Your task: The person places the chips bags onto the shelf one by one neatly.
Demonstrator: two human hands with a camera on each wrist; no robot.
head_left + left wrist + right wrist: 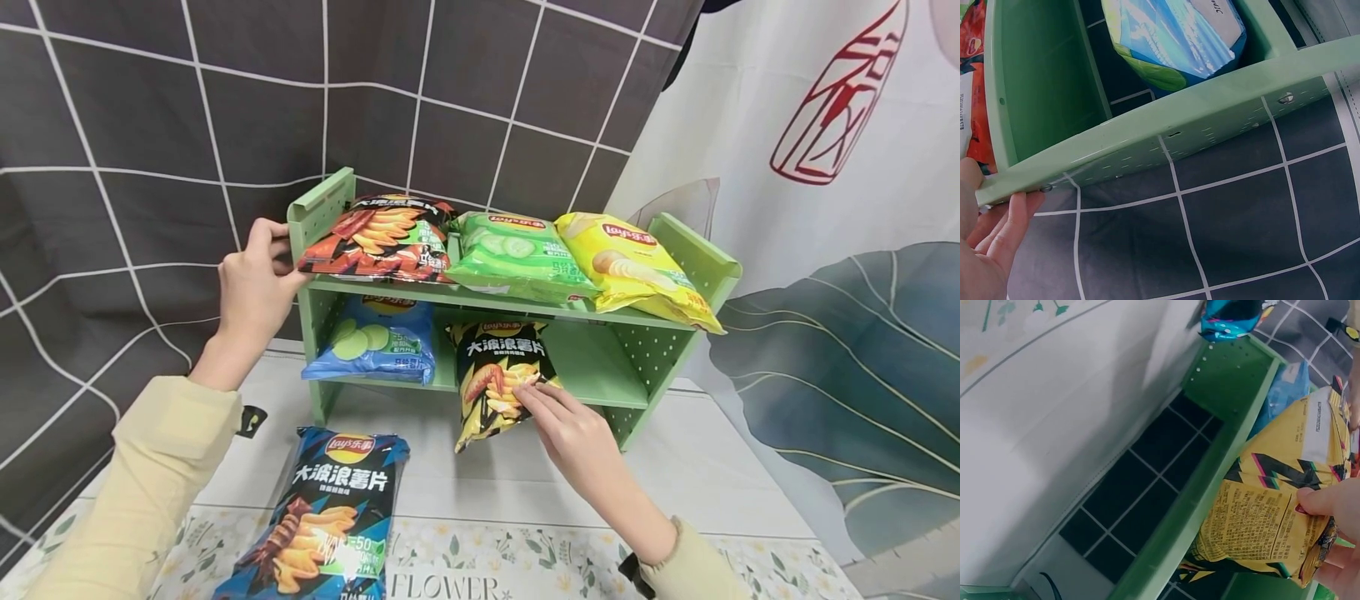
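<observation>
A green two-tier rack (622, 367) stands in front of me in the head view. My left hand (251, 292) grips its left side panel near the top, thumb at the front edge and fingers on the outer face. Between the thumb and fingers of my right hand (573, 433) is a black and yellow chip bag (491, 375). That bag is tilted at the lower tier, its bottom end sticking out past the front edge. In the right wrist view, my thumb (1319, 500) presses the bag's printed yellow back. A blue chip bag (382, 337) lies on the lower tier's left.
On the upper tier lie a red chip bag (386, 237), a green one (521, 254) and a yellow one (637, 267). A dark blue chip bag (322, 508) lies on the table (465, 500) at front left. Dark checked cloth (262, 125) hangs behind the rack.
</observation>
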